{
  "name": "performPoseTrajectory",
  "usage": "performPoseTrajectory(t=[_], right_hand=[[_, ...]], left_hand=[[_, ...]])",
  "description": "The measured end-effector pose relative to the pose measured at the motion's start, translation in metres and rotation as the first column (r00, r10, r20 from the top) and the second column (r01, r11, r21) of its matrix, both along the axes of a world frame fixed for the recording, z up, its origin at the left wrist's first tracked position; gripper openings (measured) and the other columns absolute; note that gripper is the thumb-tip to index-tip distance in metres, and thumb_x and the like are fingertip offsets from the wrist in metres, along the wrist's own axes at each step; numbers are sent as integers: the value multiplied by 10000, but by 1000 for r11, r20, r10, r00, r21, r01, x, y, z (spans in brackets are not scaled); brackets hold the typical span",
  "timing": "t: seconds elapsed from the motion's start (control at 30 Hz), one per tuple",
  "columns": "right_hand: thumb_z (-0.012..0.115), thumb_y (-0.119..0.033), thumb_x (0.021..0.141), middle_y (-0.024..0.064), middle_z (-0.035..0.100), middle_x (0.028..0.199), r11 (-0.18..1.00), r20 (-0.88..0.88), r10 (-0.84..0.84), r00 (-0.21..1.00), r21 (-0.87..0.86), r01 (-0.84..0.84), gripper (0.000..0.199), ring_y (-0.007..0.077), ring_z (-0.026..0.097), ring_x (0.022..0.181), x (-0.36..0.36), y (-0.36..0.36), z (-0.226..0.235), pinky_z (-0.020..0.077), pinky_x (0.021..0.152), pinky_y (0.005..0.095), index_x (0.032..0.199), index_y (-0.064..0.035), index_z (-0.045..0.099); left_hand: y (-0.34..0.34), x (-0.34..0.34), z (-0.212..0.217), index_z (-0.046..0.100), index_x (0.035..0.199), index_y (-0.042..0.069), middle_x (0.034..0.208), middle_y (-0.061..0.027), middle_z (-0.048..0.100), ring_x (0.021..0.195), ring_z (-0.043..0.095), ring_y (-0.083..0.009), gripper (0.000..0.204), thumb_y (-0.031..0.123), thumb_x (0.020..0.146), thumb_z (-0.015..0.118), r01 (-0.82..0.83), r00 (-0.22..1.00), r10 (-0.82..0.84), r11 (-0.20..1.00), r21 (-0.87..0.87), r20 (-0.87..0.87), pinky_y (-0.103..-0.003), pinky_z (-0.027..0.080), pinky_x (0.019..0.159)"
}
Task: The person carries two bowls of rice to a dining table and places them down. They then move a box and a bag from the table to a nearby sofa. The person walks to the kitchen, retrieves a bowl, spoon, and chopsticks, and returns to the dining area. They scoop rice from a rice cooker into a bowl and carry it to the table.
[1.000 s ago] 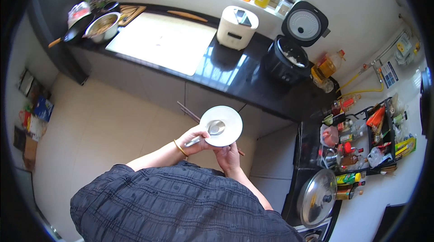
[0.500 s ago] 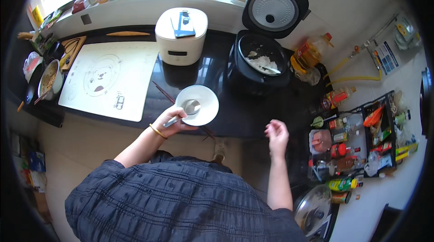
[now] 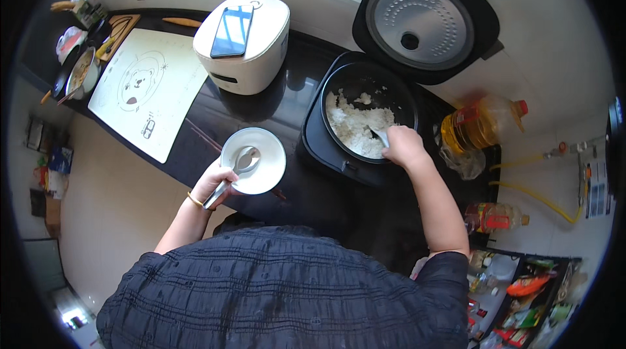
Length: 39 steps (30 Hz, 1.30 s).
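Note:
My left hand [image 3: 214, 182] is closed round a white bowl [image 3: 272, 165] and the handle of a metal spoon [image 3: 246, 160], whose head rests inside the bowl. In the open black rice cooker [image 3: 312, 134] lies cooked white rice [image 3: 355, 124]. Over the cooker's right rim, my right hand [image 3: 403, 145] grips the handle of a pale rice paddle [image 3: 380, 135]. The paddle's lower end reaches into the rice. The cooker's lid [image 3: 417, 23] stands raised behind it.
A white appliance [image 3: 270, 49] with a phone [image 3: 232, 30] on top stands left of the cooker. Chopsticks [image 3: 203, 135] lie by the bowl, partly hidden under it. A printed white mat [image 3: 176, 88] covers the counter's left. Right of the cooker stands an oil bottle [image 3: 479, 124].
My right hand has moved up and forward to the cooker and taken hold of the rice paddle. The view has swung toward the right, and the bowl stays in my left hand.

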State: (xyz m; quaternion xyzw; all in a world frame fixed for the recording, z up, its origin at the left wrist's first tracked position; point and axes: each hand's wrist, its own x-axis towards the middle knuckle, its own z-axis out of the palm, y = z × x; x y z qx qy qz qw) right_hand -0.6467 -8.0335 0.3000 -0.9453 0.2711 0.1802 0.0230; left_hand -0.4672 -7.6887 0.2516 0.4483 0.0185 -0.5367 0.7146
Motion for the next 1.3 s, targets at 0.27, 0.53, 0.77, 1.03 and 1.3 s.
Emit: performPoseTrajectory(t=[0.27,0.53,0.77,1.03,1.3], right_hand=[[525,-49,717,168,638,769,973,-44,133,990,-185,-139,131,329,633,741,15,-56,26,510,626,404,753,-38,651],[575,-107,747,122,627,839,991,-83,49,995,124,-39,114,306,593,816,23,-67,36,468,694,399,829,-107,653],[616,-164,732,94,613,816,940,-55,329,943,-72,-332,77,279,597,841,13,-78,23,475,670,394,751,-107,665],[656,-316,691,118,637,722,973,112,175,978,132,-189,228,286,615,732,39,-82,-24,472,663,390,742,-94,675],[648,-269,739,120,616,771,966,168,249,954,31,-258,214,299,609,727,36,-48,-15,475,641,391,751,-56,633]], left_hand=[[-27,18,-8,396,1200,6,1118,-157,488,989,558,-272,614,-65,620,588,-11,1000,11,1000,29,-16,-389,558,698],[-43,34,-18,436,1166,3,1043,-147,543,886,604,-218,586,-43,612,622,53,998,-53,998,24,31,-290,558,649],[-55,37,-23,422,1167,9,993,-124,545,741,617,-169,586,-38,615,612,93,996,-94,994,48,8,-238,545,567],[-56,36,-29,483,1109,2,989,-132,560,831,606,-183,522,-23,613,643,129,992,-129,984,126,-7,-252,541,644],[-63,31,-15,499,1087,19,974,-115,565,863,587,-184,507,11,608,666,108,988,-123,982,154,94,-270,516,730]])
